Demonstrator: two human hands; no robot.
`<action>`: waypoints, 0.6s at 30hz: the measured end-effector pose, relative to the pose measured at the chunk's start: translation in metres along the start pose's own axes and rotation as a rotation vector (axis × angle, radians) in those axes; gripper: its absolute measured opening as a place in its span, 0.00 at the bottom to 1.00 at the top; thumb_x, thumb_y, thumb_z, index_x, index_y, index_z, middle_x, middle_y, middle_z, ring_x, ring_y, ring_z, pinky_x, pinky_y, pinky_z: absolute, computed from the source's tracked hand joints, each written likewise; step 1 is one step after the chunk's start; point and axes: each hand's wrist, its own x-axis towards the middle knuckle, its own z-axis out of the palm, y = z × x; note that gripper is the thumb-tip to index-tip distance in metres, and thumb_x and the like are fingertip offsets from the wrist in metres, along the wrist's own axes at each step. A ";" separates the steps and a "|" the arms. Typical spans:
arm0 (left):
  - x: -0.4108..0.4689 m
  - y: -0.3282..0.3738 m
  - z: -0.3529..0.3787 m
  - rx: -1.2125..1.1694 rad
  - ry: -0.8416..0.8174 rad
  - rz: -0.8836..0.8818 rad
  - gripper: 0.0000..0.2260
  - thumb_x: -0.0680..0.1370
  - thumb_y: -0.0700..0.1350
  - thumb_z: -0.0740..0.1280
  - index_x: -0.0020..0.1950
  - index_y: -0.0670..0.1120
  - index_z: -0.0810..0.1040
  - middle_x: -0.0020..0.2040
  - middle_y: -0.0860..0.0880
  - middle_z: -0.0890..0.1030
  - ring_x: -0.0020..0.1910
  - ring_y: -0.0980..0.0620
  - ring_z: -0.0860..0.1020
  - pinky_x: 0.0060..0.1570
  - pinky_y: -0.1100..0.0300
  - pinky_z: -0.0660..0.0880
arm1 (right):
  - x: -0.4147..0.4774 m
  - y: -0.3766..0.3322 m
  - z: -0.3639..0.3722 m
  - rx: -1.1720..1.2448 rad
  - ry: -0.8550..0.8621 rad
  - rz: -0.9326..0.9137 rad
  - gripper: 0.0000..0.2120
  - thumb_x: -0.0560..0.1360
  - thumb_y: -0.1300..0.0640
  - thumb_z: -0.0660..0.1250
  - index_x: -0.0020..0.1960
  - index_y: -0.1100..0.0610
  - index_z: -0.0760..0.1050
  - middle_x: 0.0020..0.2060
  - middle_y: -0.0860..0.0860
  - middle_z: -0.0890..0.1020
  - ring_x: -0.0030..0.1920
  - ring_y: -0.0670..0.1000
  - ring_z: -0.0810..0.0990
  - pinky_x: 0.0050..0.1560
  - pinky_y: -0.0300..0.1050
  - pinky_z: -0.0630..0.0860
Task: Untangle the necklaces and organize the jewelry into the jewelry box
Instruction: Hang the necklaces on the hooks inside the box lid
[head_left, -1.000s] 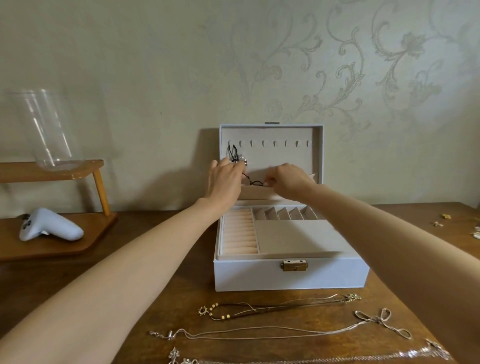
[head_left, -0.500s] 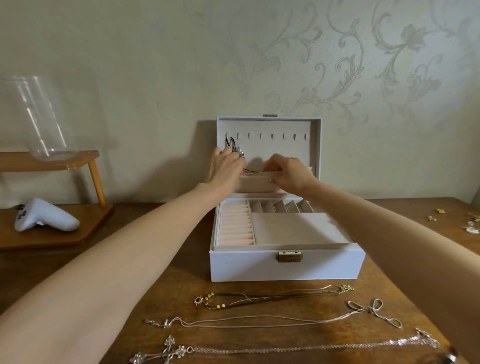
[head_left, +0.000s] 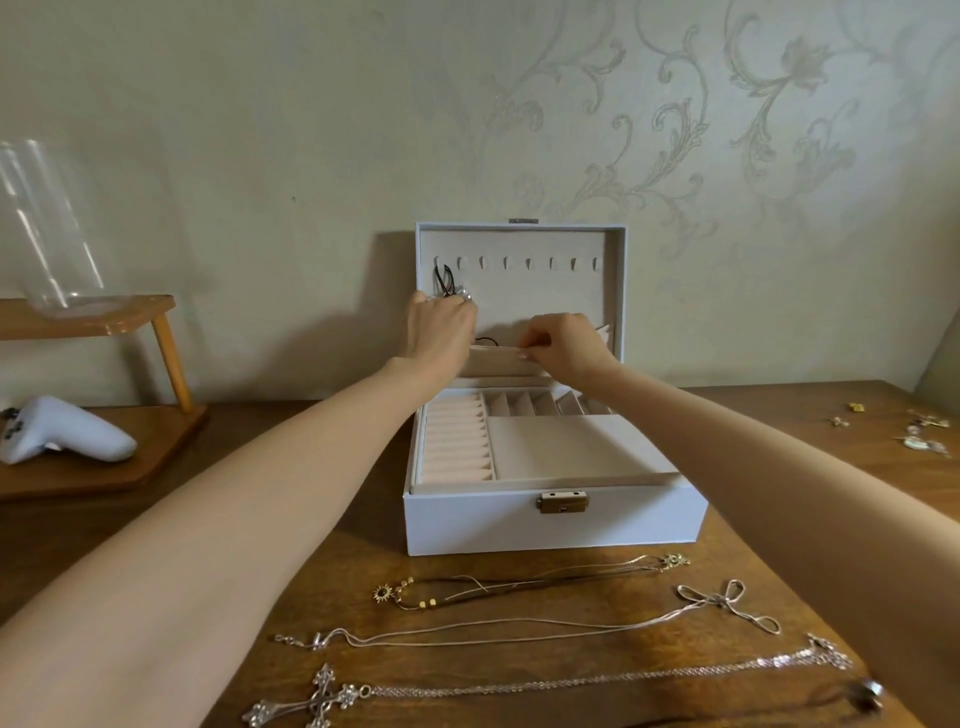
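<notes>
A white jewelry box (head_left: 550, 525) stands open on the wooden table, its lid upright with a row of hooks. A black cord necklace (head_left: 444, 281) hangs from the leftmost hook. My left hand (head_left: 439, 332) holds the necklace's lower part against the lid. My right hand (head_left: 563, 344) pinches the top edge of the lid's beige pocket (head_left: 498, 361), where a bit of black cord shows. In front of the box lie three necklaces: a gold sun one (head_left: 519, 582), a thin chain with a bow (head_left: 722, 603), and a silver cross chain (head_left: 322, 701).
Small earrings and charms (head_left: 919, 436) lie scattered at the table's right edge. On the left a wooden stand (head_left: 98, 462) carries a white controller (head_left: 62, 431) and a clear glass vase (head_left: 52, 234). The wall is right behind the box.
The view has tilted down slightly. My right hand shifted left along the pocket's edge; the black cord has sunk lower behind it. My left hand stays at the hook.
</notes>
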 end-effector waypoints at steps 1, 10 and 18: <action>0.000 0.000 0.000 0.001 -0.017 0.014 0.08 0.76 0.36 0.62 0.50 0.45 0.78 0.53 0.48 0.78 0.53 0.47 0.76 0.53 0.56 0.61 | 0.000 0.000 -0.001 0.001 0.002 -0.004 0.06 0.72 0.65 0.67 0.47 0.61 0.81 0.44 0.55 0.83 0.49 0.55 0.79 0.52 0.51 0.75; -0.018 -0.001 0.002 0.098 -0.006 0.245 0.12 0.76 0.43 0.59 0.53 0.40 0.78 0.57 0.44 0.72 0.60 0.45 0.66 0.60 0.54 0.60 | -0.005 -0.004 0.007 -0.295 -0.101 -0.096 0.17 0.72 0.66 0.61 0.59 0.59 0.77 0.54 0.59 0.77 0.56 0.61 0.74 0.53 0.48 0.68; -0.021 0.001 0.005 0.111 -0.015 0.253 0.11 0.75 0.41 0.60 0.53 0.40 0.76 0.52 0.42 0.78 0.54 0.43 0.71 0.55 0.52 0.62 | -0.009 -0.005 0.007 -0.249 -0.043 -0.072 0.15 0.74 0.66 0.59 0.57 0.59 0.79 0.52 0.59 0.82 0.53 0.62 0.77 0.50 0.48 0.73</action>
